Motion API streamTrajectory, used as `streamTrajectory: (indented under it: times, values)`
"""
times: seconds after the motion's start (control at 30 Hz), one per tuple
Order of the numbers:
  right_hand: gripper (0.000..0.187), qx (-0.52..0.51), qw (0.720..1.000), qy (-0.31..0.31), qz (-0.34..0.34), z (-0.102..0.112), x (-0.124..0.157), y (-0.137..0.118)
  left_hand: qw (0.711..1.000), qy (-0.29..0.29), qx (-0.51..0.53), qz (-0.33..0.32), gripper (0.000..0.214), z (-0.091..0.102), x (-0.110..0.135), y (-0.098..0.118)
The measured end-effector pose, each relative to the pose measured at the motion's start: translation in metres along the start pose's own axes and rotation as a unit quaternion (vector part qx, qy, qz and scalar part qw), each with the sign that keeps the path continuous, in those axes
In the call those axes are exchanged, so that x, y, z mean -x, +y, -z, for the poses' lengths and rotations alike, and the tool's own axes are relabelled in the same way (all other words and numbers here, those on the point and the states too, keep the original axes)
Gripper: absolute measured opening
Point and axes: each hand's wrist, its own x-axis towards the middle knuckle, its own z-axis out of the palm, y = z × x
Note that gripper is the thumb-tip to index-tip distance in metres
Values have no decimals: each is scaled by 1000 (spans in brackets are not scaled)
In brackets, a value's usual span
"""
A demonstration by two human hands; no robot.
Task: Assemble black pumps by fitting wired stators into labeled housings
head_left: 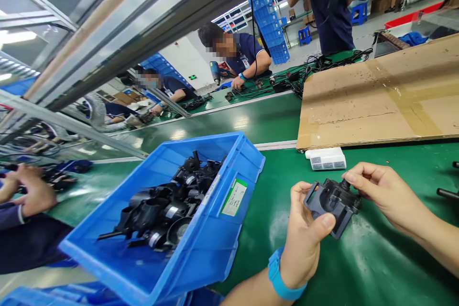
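Note:
My left hand (304, 234), with a blue wrist strap, is closed around a black plastic housing (335, 205) that has a flat slotted bracket and a round body with a stem. The housing is held tilted above the green bench. Thumb and forefinger of my right hand (380, 191) pinch at the stem on top; whether a small piece sits between those fingertips is hidden. To the left stands a blue bin (215, 234) holding several similar black parts (168, 205). A white roll of labels (326, 158) lies just beyond my hands.
A large cardboard sheet (380, 95) covers the bench behind the labels. Black rod-like parts (448, 194) lie at the right edge. A metal frame beam (143, 14) crosses overhead. Co-workers sit across the line, one with a heat gun (215, 72); another person's hands (30, 186) are at left.

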Motion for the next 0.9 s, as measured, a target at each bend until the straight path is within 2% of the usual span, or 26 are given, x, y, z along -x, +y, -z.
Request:
streamTrajectory:
  times: [0.1, 0.23, 0.37, 0.5, 0.57, 0.63, 0.7, 0.77, 0.83, 0.9]
  values:
    - [46, 3, 1000, -3, -7, 1, 0, 0, 987, 22, -110, -113, 72, 1, -2, -1]
    - [47, 26, 999, -13, -23, 3, -1, 3, 930, 22, -266, -251, 67, 6, -3, -8]
    - [44, 9, 998, -40, -38, 2, -1, 7, 836, 27, -392, -384, 61, 13, -1, -22]
    - [41, -41, 997, -37, -60, -1, 3, 9, 722, 21, -431, -540, 56, 15, -3, -28]
    - [44, -58, 995, -28, -72, -2, 6, 10, 667, 6, -450, -594, 57, 12, -5, -26]
    - [45, -73, 994, -28, -81, -2, 8, 9, 631, -9, -460, -625, 57, 9, -6, -25]
    - [44, -91, 992, -33, -76, -3, 8, 8, 621, -16, -445, -645, 60, 8, -7, -27]
    - [41, -113, 991, -38, -62, -2, 7, 6, 630, 1, -418, -654, 67, 10, -8, -34]
    - [39, -139, 988, -42, -53, 0, 6, 4, 648, 51, -407, -642, 75, 16, -9, -44]
    - [40, -162, 984, -47, -54, 2, 5, 1, 654, 93, -458, -596, 85, 23, -12, -50]
